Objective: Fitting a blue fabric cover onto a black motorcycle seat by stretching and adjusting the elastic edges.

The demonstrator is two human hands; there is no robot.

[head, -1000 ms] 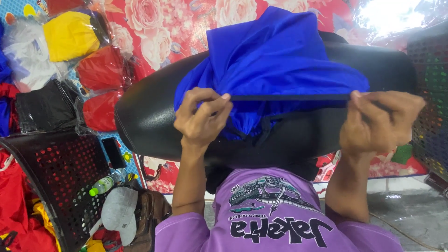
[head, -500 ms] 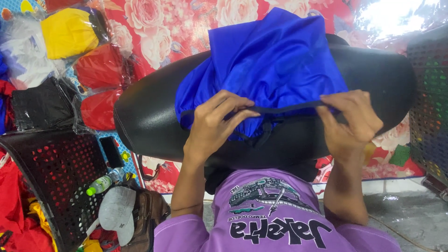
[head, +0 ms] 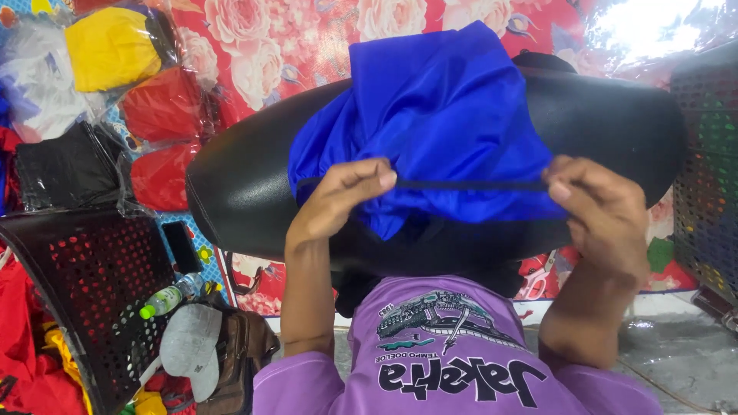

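Observation:
A shiny blue cloth (head: pixel 438 115) with a black elastic edge (head: pixel 469 186) lies bunched over a black padded seat (head: pixel 246 177). My left hand (head: pixel 342 200) pinches the elastic at its left end. My right hand (head: pixel 600 211) grips the elastic at its right end. Between the two hands the black edge runs straight and taut across the cloth. I wear a purple printed shirt (head: pixel 453 361), seen at the bottom.
A black perforated basket (head: pixel 84 277) stands at lower left beside a green-capped bottle (head: pixel 171 296), a grey cap (head: pixel 188 346) and a brown bag (head: pixel 242 350). Bagged yellow, red and black items (head: pixel 115 46) lie on a red floral sheet (head: pixel 269 31). Another perforated crate (head: pixel 711 169) stands at right.
My hands came closer together half a second ago, then spread apart again, pulling the black elastic edge taut. The blue cloth has shifted slightly on the seat.

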